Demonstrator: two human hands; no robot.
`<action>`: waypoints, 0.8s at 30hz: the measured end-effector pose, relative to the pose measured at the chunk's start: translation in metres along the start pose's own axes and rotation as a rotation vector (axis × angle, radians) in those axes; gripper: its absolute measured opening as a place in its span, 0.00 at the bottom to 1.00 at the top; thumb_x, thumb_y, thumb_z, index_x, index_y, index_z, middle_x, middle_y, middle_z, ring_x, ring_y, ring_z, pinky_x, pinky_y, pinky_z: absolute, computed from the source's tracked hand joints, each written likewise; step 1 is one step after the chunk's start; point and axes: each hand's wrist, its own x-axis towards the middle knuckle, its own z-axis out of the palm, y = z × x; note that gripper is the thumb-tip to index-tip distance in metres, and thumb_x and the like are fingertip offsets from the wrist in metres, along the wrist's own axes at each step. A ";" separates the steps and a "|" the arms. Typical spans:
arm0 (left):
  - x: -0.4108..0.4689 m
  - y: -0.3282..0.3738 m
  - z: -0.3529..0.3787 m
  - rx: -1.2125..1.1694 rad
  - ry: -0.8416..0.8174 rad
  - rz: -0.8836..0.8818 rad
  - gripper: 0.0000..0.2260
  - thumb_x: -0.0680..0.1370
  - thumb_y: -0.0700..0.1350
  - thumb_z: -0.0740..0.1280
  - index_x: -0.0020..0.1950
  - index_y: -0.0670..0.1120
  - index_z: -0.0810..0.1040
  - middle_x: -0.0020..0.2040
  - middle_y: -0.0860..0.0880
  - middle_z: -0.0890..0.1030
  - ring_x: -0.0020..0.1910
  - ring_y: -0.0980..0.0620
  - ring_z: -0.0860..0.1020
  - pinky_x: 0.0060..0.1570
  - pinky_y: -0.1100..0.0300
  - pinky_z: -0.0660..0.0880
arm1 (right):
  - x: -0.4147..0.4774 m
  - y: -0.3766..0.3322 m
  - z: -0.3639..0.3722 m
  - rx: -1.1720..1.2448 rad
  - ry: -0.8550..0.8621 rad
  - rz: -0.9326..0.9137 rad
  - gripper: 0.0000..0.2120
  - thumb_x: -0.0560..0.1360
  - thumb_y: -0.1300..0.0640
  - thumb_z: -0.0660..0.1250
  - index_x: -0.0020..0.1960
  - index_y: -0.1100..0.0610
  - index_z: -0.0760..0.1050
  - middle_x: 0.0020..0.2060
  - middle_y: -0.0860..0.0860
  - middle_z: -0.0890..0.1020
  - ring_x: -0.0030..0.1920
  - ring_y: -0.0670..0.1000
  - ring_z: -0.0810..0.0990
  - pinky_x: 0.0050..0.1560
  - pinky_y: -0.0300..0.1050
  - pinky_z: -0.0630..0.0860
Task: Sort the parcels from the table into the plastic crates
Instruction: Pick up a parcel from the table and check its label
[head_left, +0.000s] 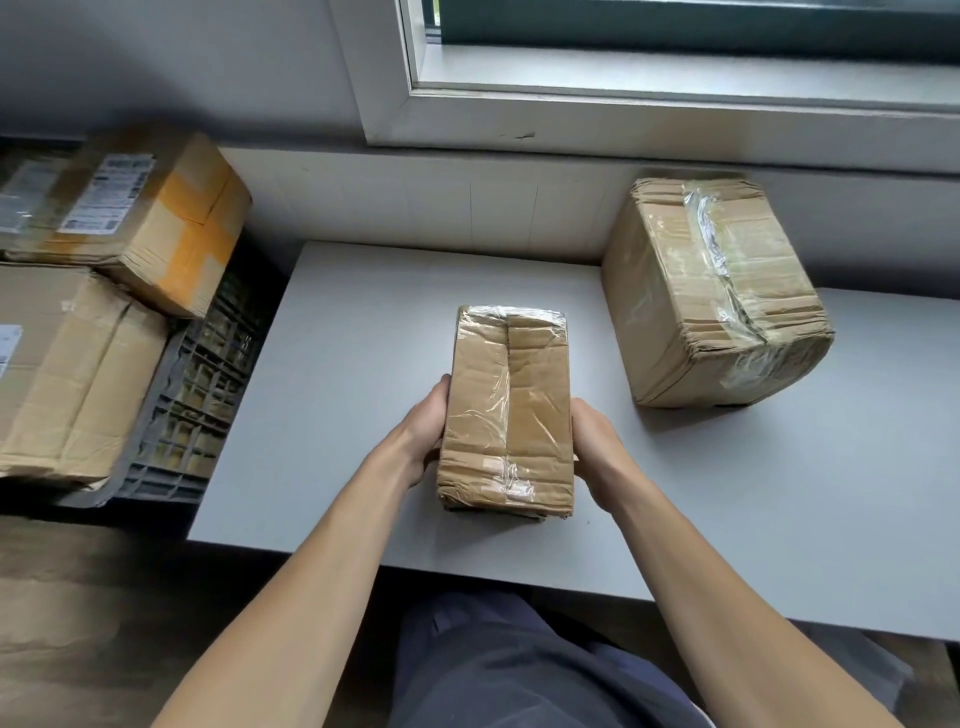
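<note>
Though their fingers are hidden, the left grip (423, 431) and right grip (597, 444) clasp the small parcel (509, 410).

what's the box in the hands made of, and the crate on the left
Small brown box: corrugated cardboard, judging by creased, dented faces, sealed with glossy clear tape. Dark grey lattice crate: looks like matte moulded plastic, given gridded walls.

A narrow taped parcel (511, 410) is held at frame centre over the grey table (337, 364). A larger crumpled parcel (711, 291) is set at right. Further parcels (150, 218) are piled on a crate (197, 374) at left.
</note>
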 end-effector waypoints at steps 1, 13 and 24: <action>-0.004 0.006 0.000 -0.014 -0.025 0.023 0.27 0.82 0.65 0.56 0.64 0.48 0.84 0.60 0.47 0.86 0.62 0.46 0.83 0.66 0.47 0.75 | -0.002 -0.004 -0.001 0.048 0.005 -0.036 0.11 0.82 0.54 0.58 0.51 0.52 0.79 0.42 0.45 0.84 0.42 0.46 0.81 0.42 0.40 0.78; -0.029 -0.001 0.013 -0.426 0.076 0.213 0.10 0.85 0.56 0.61 0.62 0.55 0.77 0.52 0.49 0.88 0.49 0.50 0.86 0.49 0.54 0.81 | -0.016 -0.011 0.013 0.210 0.232 -0.356 0.09 0.84 0.63 0.56 0.57 0.54 0.73 0.52 0.52 0.79 0.45 0.42 0.79 0.44 0.40 0.77; -0.028 -0.021 0.017 -0.242 0.023 0.017 0.26 0.82 0.46 0.64 0.23 0.50 0.81 0.27 0.51 0.80 0.26 0.53 0.80 0.39 0.58 0.75 | -0.005 0.021 0.006 -0.018 0.211 -0.061 0.07 0.84 0.54 0.60 0.53 0.54 0.75 0.52 0.53 0.81 0.53 0.54 0.80 0.57 0.55 0.77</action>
